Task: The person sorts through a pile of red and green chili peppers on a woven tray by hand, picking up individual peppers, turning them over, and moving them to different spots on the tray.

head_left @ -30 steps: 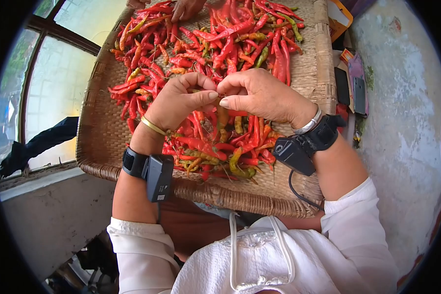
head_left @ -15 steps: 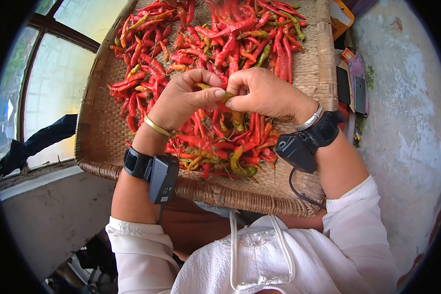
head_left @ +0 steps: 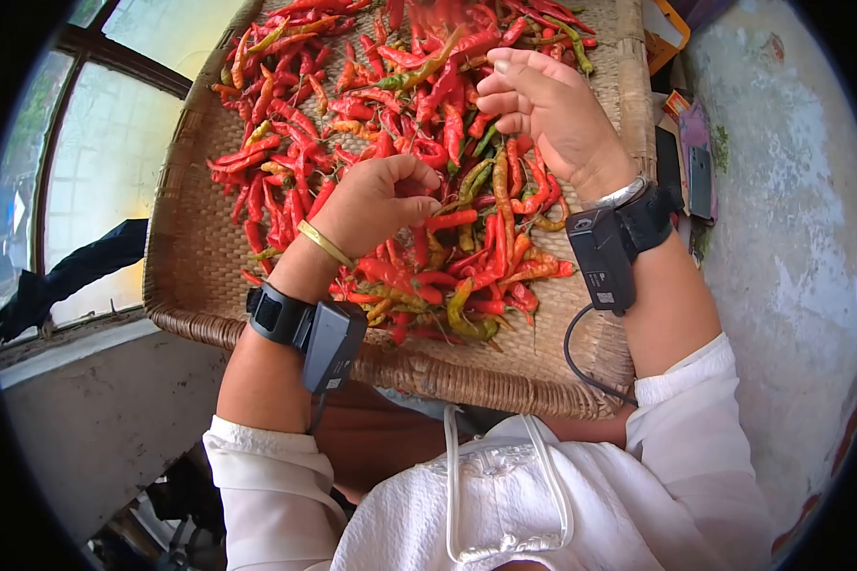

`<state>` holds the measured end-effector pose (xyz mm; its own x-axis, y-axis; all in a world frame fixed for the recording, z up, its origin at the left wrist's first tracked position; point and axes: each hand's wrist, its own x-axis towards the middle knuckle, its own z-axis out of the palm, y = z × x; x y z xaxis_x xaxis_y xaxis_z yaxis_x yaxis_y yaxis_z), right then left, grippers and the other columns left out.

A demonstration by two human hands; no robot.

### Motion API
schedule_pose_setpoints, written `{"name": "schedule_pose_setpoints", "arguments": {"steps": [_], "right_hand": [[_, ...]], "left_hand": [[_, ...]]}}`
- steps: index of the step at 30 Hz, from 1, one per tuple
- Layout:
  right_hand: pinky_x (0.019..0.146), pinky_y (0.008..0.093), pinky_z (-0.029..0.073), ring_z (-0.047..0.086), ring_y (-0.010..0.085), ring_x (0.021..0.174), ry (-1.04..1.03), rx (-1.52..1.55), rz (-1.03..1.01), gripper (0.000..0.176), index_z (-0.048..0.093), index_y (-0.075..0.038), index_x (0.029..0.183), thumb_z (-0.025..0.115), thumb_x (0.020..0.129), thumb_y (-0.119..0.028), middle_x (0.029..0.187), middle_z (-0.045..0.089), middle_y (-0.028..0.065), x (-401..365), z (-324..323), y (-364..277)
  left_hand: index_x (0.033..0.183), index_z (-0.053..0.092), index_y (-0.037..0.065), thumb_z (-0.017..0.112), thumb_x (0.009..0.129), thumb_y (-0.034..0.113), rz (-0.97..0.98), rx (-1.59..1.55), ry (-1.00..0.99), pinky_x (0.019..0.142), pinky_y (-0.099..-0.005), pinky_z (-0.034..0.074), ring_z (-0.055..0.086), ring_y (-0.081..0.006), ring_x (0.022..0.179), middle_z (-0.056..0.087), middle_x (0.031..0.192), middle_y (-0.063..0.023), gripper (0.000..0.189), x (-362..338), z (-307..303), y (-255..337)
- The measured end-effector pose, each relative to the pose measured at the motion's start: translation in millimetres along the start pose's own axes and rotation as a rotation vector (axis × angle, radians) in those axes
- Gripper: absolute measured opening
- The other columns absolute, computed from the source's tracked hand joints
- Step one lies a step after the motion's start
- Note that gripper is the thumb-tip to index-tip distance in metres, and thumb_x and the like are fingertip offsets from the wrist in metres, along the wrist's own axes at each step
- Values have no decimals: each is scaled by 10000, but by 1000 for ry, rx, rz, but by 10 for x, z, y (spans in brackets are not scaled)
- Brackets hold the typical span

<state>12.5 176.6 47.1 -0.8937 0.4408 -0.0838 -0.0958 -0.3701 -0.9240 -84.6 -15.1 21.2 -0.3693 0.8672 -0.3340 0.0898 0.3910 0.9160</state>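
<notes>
Red, orange and greenish chilli peppers (head_left: pixel 381 100) lie heaped in a large woven basket tray (head_left: pixel 186 238). My left hand (head_left: pixel 381 202) is low over the middle of the heap, its thumb and forefinger curved with a gap between their tips. A red pepper (head_left: pixel 450 219) lies just beside the thumb. Over the right part of the heap, my right hand (head_left: pixel 554 112) is raised with its fingers loosely bent and apart, and nothing shows in it. A long yellow-green pepper (head_left: pixel 434 68) is at the upper middle, left of the right fingertips.
A framed window (head_left: pixel 114 162) and a dark cloth bundle (head_left: pixel 76 276) are on the left. Phones (head_left: pixel 700 181) and packets stand by the basket's right side, next to a worn wall (head_left: pixel 781 238). Each wrist wears a black strapped device, the right one with a cable.
The hands have separated: the right moved up and opened, the left shifted slightly right and its fingers parted. The yellowish pepper between them is gone from there; a similar one now shows higher up.
</notes>
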Motion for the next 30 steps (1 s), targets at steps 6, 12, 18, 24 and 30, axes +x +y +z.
{"name": "schedule_pose_setpoints", "arguments": {"steps": [6,12,18,24,30], "right_hand": [[623,268,457,569,131,672,-449,-744,-9,308,585,4,967,618,775,-235,723,608,65,-159,210,152],[610,290,452,578,159,664,-450,-708,58,337,579,-20,984,636,749,-255,729,614,75,-184,204,208],[604,315,455,599,221,661,-570,-974,149,181,635,-21,805,599,711,-171,691,609,139,-265,306,123],[636,352,465,607,265,706,-706,-1011,181,175,635,-18,764,598,710,-180,721,613,160,-278,323,254],[681,408,464,594,332,773,-620,-1326,-1,234,618,-15,836,608,697,-203,760,607,182,-293,260,411]], "left_hand": [[904,568,-1,600,784,19,-1,-91,47,641,-225,489,557,-79,716,575,801,-22,126,-5,-17,123],[888,568,13,580,822,51,63,-505,128,638,-203,489,562,-76,692,580,805,-11,77,-6,-96,86],[889,570,19,584,819,51,71,-478,122,632,-200,485,555,-67,683,573,802,-1,78,-46,-61,168],[892,572,17,586,814,47,43,-442,77,632,-196,481,553,-67,684,573,804,1,85,-5,-19,88],[965,545,-1,574,821,52,22,-356,61,675,-215,484,560,-84,723,572,840,-14,156,-2,9,80]]}}
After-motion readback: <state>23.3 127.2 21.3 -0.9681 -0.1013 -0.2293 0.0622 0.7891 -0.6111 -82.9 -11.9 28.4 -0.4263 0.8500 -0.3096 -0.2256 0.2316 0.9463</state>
